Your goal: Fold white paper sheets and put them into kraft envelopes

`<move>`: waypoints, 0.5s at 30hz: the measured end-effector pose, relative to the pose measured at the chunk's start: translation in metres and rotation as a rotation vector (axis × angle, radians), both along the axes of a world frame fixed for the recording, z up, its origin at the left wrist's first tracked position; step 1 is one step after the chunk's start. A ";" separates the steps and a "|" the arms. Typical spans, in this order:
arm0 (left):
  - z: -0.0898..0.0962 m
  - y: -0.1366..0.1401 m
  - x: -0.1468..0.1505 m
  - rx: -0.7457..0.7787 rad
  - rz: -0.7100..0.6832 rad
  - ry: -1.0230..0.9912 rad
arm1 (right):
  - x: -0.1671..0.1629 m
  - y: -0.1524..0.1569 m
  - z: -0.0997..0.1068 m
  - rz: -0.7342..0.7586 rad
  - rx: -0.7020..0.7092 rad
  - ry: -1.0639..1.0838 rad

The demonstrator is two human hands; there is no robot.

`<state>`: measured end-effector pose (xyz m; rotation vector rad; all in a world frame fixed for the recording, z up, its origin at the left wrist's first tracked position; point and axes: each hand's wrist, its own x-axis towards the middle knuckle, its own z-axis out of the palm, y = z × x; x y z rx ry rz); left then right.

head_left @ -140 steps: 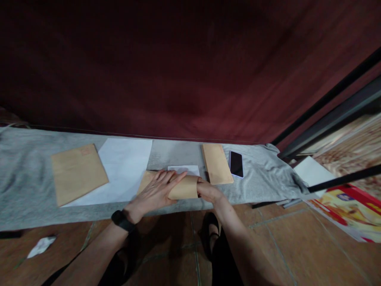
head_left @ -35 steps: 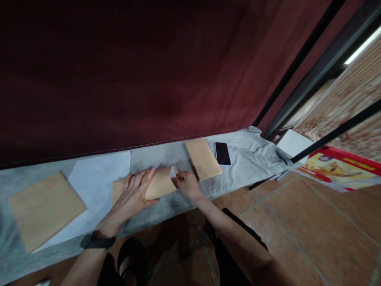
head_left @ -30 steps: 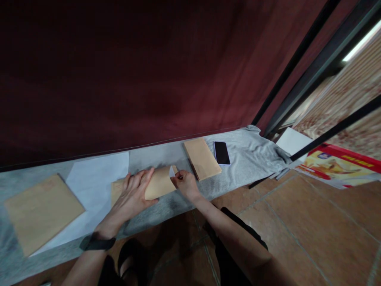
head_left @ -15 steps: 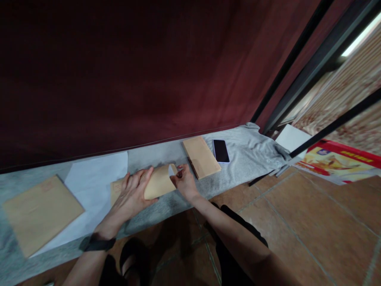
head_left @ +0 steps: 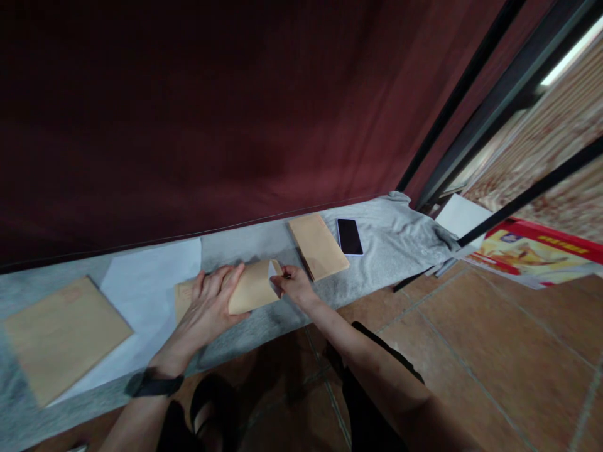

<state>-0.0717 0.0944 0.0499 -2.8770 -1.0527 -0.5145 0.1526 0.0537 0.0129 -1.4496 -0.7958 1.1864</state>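
Observation:
A brown paper envelope (head_left: 253, 287) lies bowed upward on the grey cloth, its right end gaping. My left hand (head_left: 211, 300) grips it across the middle, fingers over the top and thumb along the near side. At the gaping end, my right hand (head_left: 293, 284) is closed in a pinch on a folded white paper (head_left: 272, 272) that shows just inside the mouth. The fingertips of that hand are partly hidden by the envelope's edge.
More brown envelopes (head_left: 318, 247) and a phone (head_left: 349, 237) lie to the right. On the left, another envelope (head_left: 66, 339) overlaps white sheets (head_left: 151, 282). The grey cloth (head_left: 391, 232) covers a narrow bench against a dark red curtain (head_left: 235, 125). A black pole (head_left: 527, 191) stands at right.
My right hand has shifted slightly right and down at the envelope's mouth, which gapes a little wider. My left hand stays in place on the envelope.

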 end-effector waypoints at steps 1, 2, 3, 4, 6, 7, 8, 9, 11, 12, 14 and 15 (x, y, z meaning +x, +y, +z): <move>0.000 0.000 0.000 -0.001 -0.003 -0.003 | 0.000 0.000 0.001 -0.004 0.000 0.014; 0.000 0.000 0.000 -0.004 -0.004 -0.004 | 0.000 0.000 0.002 -0.010 -0.002 0.045; -0.001 0.000 0.000 -0.009 -0.004 -0.006 | 0.000 0.000 0.003 -0.019 -0.004 0.083; -0.001 0.000 0.000 -0.015 -0.004 -0.006 | -0.001 -0.001 0.004 -0.029 -0.006 0.124; -0.001 0.000 0.000 -0.027 -0.002 -0.002 | -0.001 -0.001 0.007 -0.046 -0.009 0.189; -0.001 0.000 0.000 -0.033 0.000 0.001 | -0.001 -0.002 0.008 -0.054 -0.007 0.204; -0.001 0.000 0.001 -0.041 0.000 0.007 | -0.001 -0.002 0.009 -0.060 -0.004 0.212; 0.000 -0.001 0.001 -0.050 0.001 0.011 | -0.001 -0.002 0.010 -0.067 0.000 0.217; 0.005 -0.004 0.004 -0.058 0.010 -0.004 | 0.001 -0.001 0.012 -0.094 0.009 0.235; 0.008 -0.006 0.006 -0.055 0.034 -0.034 | 0.002 0.000 0.012 -0.113 0.014 0.245; 0.015 -0.010 0.012 -0.054 0.130 -0.155 | 0.005 0.001 0.014 -0.159 0.021 0.269; 0.017 -0.012 0.014 -0.066 0.204 -0.244 | 0.006 0.001 0.014 -0.182 0.023 0.283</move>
